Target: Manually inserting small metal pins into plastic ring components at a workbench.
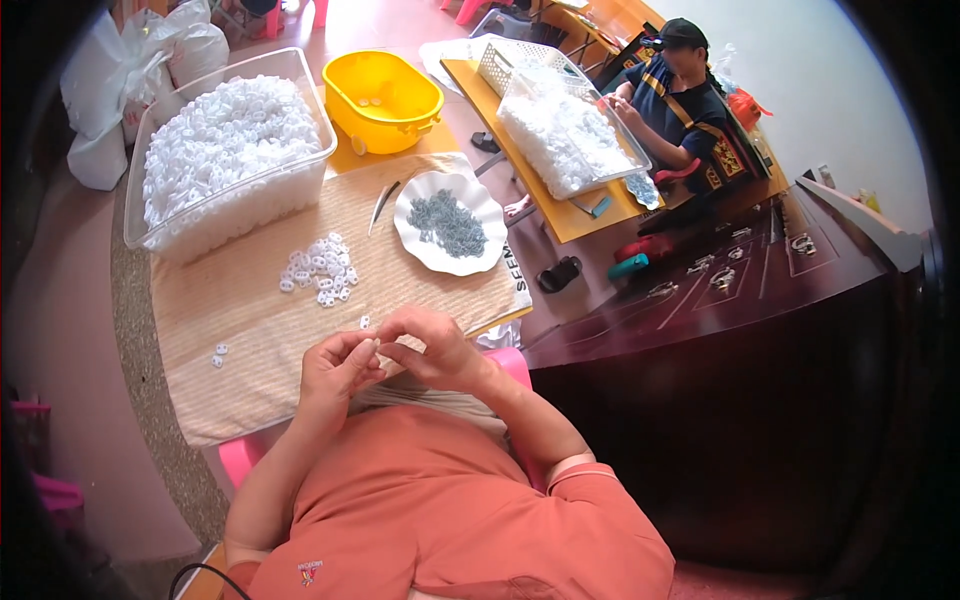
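Close to my body, over the near edge of the cloth-covered table, my left hand [338, 365] and my right hand [432, 348] meet fingertip to fingertip. Both are pinched closed; whatever sits between the fingers is too small and covered to make out. A single white plastic piece [365, 321] lies just beyond them. Farther off is a loose pile of small white plastic pieces with holes [320, 270], and two more pieces [219, 355] lie to the left. Small grey parts [450, 222] are heaped on a white scalloped plate [448, 264].
Tweezers [378, 208] lie beside the plate. A clear bin [331, 135] full of white pieces stands at the back left, next to a yellow tub [345, 97]. Across the aisle, another person [690, 110] sits at a table holding a similar bin [575, 190].
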The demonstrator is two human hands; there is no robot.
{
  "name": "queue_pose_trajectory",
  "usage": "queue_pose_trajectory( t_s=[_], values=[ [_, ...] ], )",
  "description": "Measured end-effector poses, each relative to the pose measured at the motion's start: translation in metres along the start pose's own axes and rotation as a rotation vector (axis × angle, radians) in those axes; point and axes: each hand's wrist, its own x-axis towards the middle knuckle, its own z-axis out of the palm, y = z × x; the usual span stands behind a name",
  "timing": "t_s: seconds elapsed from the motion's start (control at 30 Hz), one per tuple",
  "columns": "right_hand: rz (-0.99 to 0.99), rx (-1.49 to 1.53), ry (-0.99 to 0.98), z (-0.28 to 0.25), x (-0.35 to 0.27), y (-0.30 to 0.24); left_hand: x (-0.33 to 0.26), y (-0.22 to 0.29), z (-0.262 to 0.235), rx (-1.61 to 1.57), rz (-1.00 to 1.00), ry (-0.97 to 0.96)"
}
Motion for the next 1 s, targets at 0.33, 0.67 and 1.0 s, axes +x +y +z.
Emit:
queue_pose_trajectory(
  t_s=[0.33,0.67,1.0],
  values=[
    [-0.098,-0.059,-0.003,0.004,-0.002,-0.001,0.002,-0.005,-0.005,0.101,0.057,-0.007],
    [-0.094,-0.061,0.03,0.007,-0.005,-0.002,0.0,-0.001,-0.002,0.164,0.038,-0.033],
    [0.126,0.138,0.038,0.017,-0.003,-0.01,0.001,-0.009,-0.002,0.063,0.132,0.007]
  ],
)
